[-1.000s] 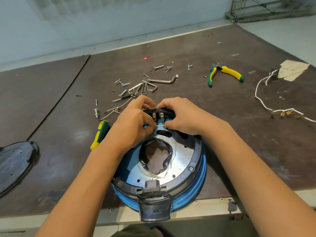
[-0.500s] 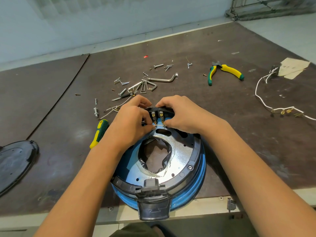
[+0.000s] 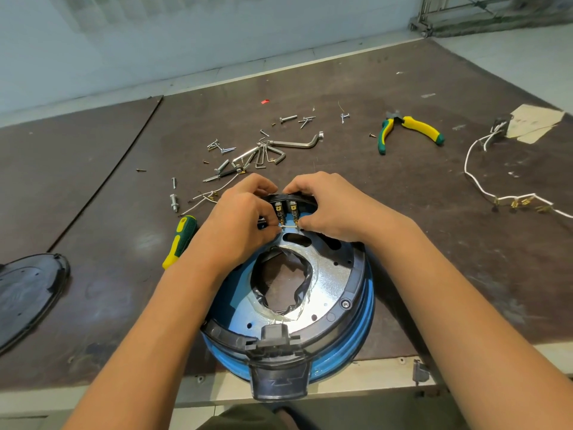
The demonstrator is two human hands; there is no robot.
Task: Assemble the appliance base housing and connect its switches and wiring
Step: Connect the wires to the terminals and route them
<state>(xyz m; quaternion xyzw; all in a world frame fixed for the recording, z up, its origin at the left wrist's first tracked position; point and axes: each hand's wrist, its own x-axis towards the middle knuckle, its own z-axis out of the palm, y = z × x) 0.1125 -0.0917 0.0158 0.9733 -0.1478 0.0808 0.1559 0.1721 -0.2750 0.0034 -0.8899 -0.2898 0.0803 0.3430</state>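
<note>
Item: jumper wire (image 3: pixel 288 226), frame centre, across switch terminals (image 3: pixel 286 210). Thin, limp, light (likely kinks easily). Fingers (image 3: pixel 270 225) of left hand (image 3: pixel 238 218) and right hand (image 3: pixel 335 206) pinch its ends; best gripped at the connectors.

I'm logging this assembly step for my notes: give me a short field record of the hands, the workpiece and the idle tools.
workpiece: round blue base housing, silver plate up, at the near edge of the table
switches: two at the far rim, terminals showing
left hand: pinches left end of short white wire
right hand: pinches its right end
wire position: spans the two switches' lower terminals
idle tools: screwdriver left of housing; pliers and hex keys farther back
</note>
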